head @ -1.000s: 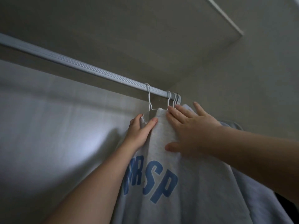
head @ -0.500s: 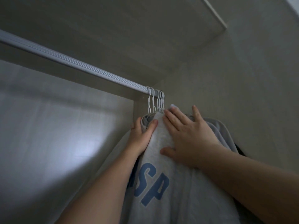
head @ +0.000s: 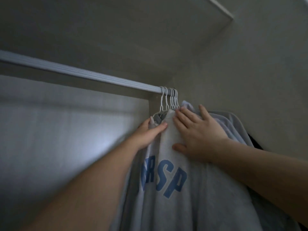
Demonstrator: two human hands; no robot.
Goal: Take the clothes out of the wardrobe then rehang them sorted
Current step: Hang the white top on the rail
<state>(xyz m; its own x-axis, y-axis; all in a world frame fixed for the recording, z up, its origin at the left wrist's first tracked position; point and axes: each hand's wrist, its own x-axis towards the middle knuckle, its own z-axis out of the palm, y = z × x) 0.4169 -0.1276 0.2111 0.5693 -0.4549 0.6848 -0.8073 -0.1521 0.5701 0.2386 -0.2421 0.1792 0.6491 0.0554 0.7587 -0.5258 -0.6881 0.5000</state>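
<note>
A pale grey sweatshirt with blue letters hangs at the front of a bunch of clothes at the rail's right end. Several white wire hangers hook over the ribbed rail, packed close together. My left hand grips the sweatshirt's left shoulder near the collar, thumb on the front. My right hand lies flat with straight fingers on the sweatshirt's right shoulder, pressing the clothes toward the side wall. More light grey garments hang behind, and something dark shows at the far right.
The wardrobe's side wall stands right beside the clothes. Its top panel runs overhead. The back wall lies to the left, and the long left stretch of rail carries no hangers.
The front hanger slid right along the rail and joined the other hooks. Both hands moved right with the sweatshirt, bunching the clothes against the side wall.
</note>
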